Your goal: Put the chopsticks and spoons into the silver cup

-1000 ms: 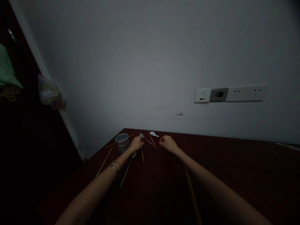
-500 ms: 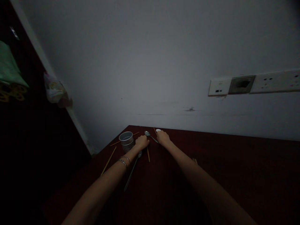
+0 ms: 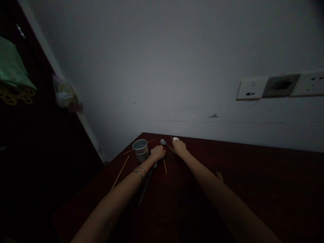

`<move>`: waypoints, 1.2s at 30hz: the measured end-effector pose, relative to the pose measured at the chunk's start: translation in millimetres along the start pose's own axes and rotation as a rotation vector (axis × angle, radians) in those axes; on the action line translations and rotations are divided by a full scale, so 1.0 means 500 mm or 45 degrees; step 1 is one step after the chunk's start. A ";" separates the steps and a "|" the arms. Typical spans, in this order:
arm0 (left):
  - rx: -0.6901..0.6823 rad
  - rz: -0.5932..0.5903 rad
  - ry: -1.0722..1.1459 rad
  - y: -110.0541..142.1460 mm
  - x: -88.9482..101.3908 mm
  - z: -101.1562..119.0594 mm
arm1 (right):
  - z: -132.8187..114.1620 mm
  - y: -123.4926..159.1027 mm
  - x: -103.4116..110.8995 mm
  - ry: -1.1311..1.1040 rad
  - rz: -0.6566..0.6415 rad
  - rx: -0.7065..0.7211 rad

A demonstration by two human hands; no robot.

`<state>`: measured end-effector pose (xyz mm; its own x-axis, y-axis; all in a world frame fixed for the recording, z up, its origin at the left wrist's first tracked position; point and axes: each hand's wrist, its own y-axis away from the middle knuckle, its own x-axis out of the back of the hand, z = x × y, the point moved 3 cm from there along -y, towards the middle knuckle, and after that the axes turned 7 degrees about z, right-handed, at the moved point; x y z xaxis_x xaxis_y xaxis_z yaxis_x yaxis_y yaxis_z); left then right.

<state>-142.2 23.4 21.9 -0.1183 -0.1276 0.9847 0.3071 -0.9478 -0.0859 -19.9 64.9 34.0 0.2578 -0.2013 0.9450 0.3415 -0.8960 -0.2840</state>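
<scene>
My left hand (image 3: 158,153) is closed over a thin wooden chopstick (image 3: 165,166), which shows past the fingers. My right hand (image 3: 179,147) is also closed, with its fingers hidden from this side. Just beyond it a white rounded thing (image 3: 175,138) and the tip of another stick (image 3: 171,137) stick out; whether it grips either is not clear. Between the hands a metal spoon (image 3: 163,142) lies with its handle toward my right hand. Left of my left hand stands a silver metal cup (image 3: 140,148). A second long-handled spoon (image 3: 146,189) lies partly under my left wrist.
More chopsticks lie on the dark red table (image 3: 192,209): one behind the cup, one to its left (image 3: 120,172), and some beside my right forearm (image 3: 219,176). The wall (image 3: 177,67) rises behind, with sockets (image 3: 251,88). A plastic bag (image 3: 64,94) hangs at left.
The view has shifted slightly, so the scene sits a little farther right and higher. More of the sticks beside my right forearm shows. Both hands stay in nearly the same places on the table.
</scene>
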 end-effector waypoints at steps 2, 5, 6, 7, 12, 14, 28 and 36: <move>-0.038 0.013 -0.024 0.001 -0.001 0.002 | -0.004 0.002 -0.002 0.013 -0.001 -0.003; -0.068 0.026 -0.048 0.002 -0.003 0.002 | -0.007 0.002 -0.003 0.024 -0.004 -0.026; -0.068 0.024 -0.048 0.003 -0.003 0.001 | -0.006 0.002 -0.003 0.026 -0.003 -0.038; -0.067 0.022 -0.047 0.003 -0.003 0.001 | -0.006 0.002 -0.002 0.027 -0.002 -0.051; -0.071 0.004 -0.053 0.009 0.000 0.001 | -0.003 0.004 -0.002 0.031 0.003 -0.128; -0.072 0.004 -0.058 0.013 0.002 0.002 | -0.003 0.005 -0.001 0.031 0.005 -0.150; -0.055 0.017 -0.069 0.024 0.005 0.004 | 0.001 0.017 0.003 0.016 -0.001 -0.136; -0.059 0.078 0.031 0.027 0.027 0.002 | 0.010 0.038 0.036 -0.018 0.047 -0.172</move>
<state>-138.6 9.3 34.2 -0.1239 -0.1920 0.9736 0.2702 -0.9506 -0.1531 -4.4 46.2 44.8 0.2810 -0.2305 0.9316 0.2072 -0.9333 -0.2934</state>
